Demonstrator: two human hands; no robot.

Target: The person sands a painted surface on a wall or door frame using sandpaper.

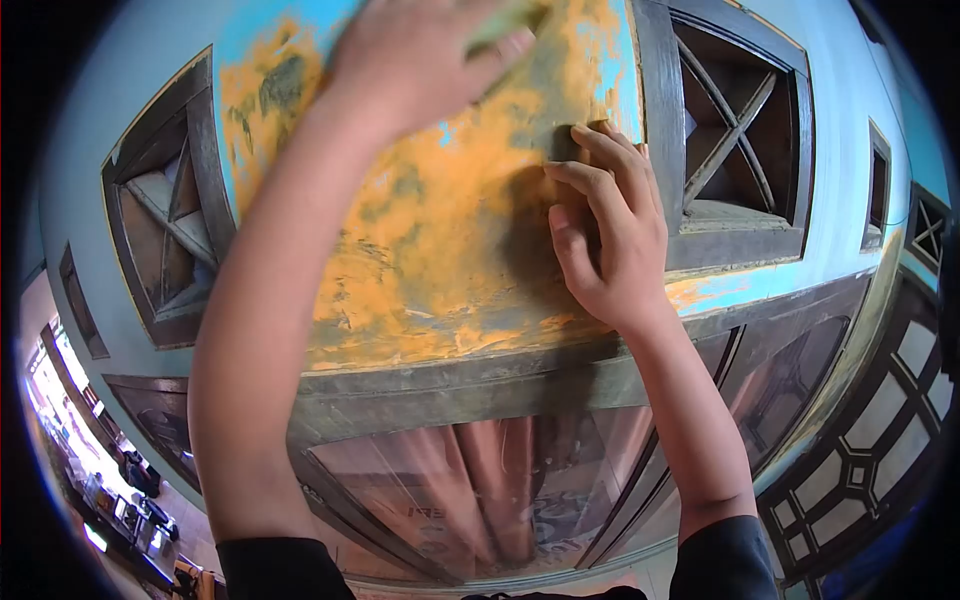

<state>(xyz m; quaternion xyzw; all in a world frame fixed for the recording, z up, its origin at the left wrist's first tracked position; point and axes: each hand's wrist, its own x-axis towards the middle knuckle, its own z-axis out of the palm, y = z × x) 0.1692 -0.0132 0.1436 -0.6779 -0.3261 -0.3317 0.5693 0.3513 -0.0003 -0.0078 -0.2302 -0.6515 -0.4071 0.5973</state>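
"Head view first: where does the green pad (508, 28) lie?"

"At the top of the orange patch (430, 240), on the thumb side of the left hand (415, 65), which is closed round it."

"Which way does its long axis run?"

"Slanting, I'd judge, up towards the patch's upper right. Blur and the hand hide much of it, so I can't be sure."

"And the right hand (615, 220)?"

"Gripping nothing that I can see. It is open, fingers loosely bent, at the patch's right side, near the window (735, 135) that lies right of the patch. Whether every fingertip touches the wall, I can't tell."

"So which hand is nearer the pad?"

"The left, since it has hold of it. The right is lower, apart from the pad."
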